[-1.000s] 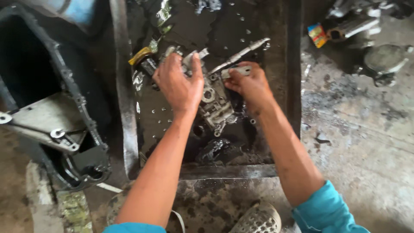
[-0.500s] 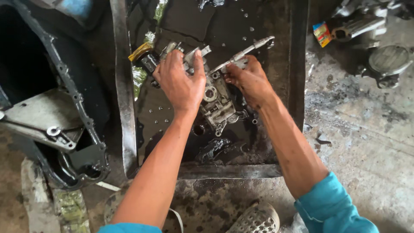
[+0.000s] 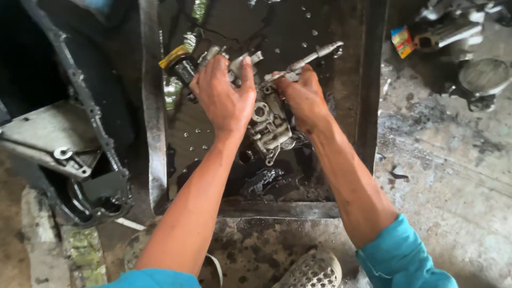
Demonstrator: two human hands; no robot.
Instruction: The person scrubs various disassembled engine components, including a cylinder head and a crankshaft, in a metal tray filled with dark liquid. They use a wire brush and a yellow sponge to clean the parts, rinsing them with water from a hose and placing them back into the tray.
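Observation:
A grey, oily metal engine part (image 3: 269,128) with round bores sits over a dark, oil-filled metal tray (image 3: 368,106). My left hand (image 3: 224,98) grips its upper left side, fingers curled over the top. My right hand (image 3: 304,96) is closed around the handle end of a long metal tool (image 3: 314,56) whose shaft angles up to the right. The tool's working end is hidden under my right hand, against the part.
A black gasketed engine cover (image 3: 80,160) lies to the left of the tray. A yellow-handled tool (image 3: 176,58) rests in the tray's upper left. More engine parts (image 3: 469,53) lie on the stained concrete at the upper right. A perforated sandal (image 3: 314,272) shows at the bottom.
Both hands stay on the part. My right hand has shifted up and tightened around the long tool, and the view has moved slightly.

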